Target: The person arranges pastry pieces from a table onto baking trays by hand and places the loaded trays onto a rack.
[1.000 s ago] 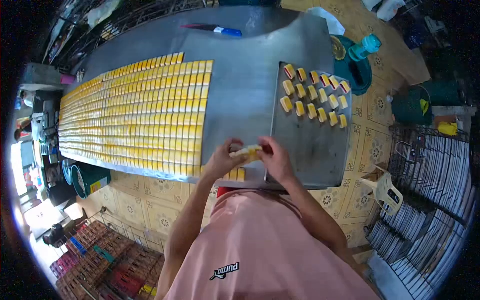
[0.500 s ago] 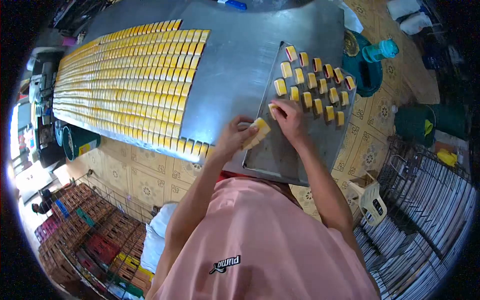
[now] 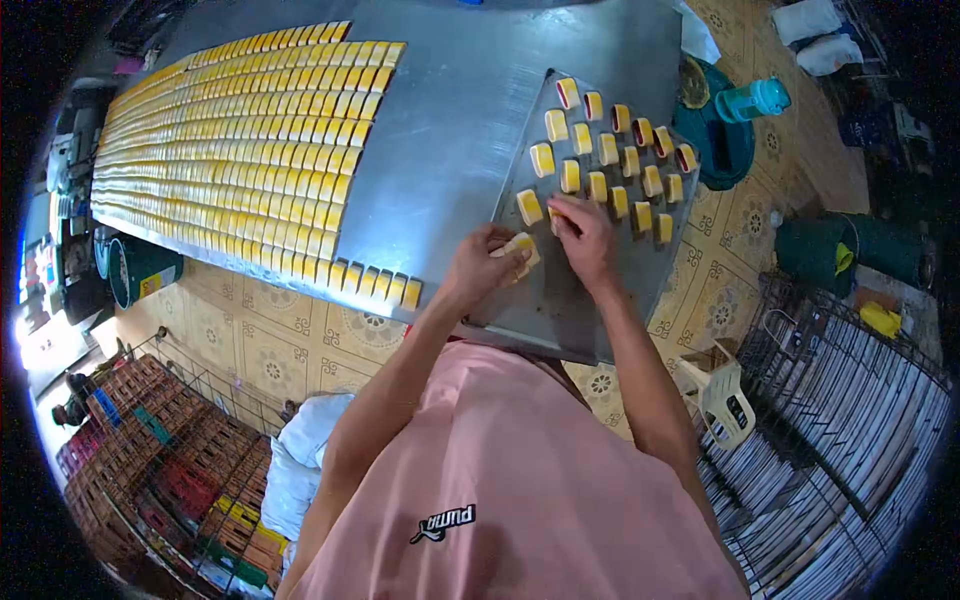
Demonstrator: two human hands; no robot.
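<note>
Small yellow-topped pastry pieces (image 3: 523,250), several together, are held in my left hand (image 3: 480,265) over the near left side of a dark metal baking tray (image 3: 560,312). My right hand (image 3: 586,245) is closed with fingertips pinched on one pastry piece at the tray, mostly hidden by the fingers. Just left of those fingertips a separate pastry piece (image 3: 530,207) lies on the tray. Spaced rows of similar pieces (image 3: 608,149) cover the tray's far part, some showing a dark red filling on their sides.
Long, tight rows of yellow-topped pastry (image 3: 250,165) fill the left of the metal table (image 3: 440,130). Beyond the tray's right side stand a teal bin (image 3: 735,150) and a turquoise bottle (image 3: 755,100). Wire racks (image 3: 840,430), a cream plastic chair (image 3: 720,395) and crates (image 3: 140,420) stand around.
A pastry piece now lies at the tray's left edge, where my right fingers held one before. My right hand now pinches another piece beside it. The view has shifted slightly.
</note>
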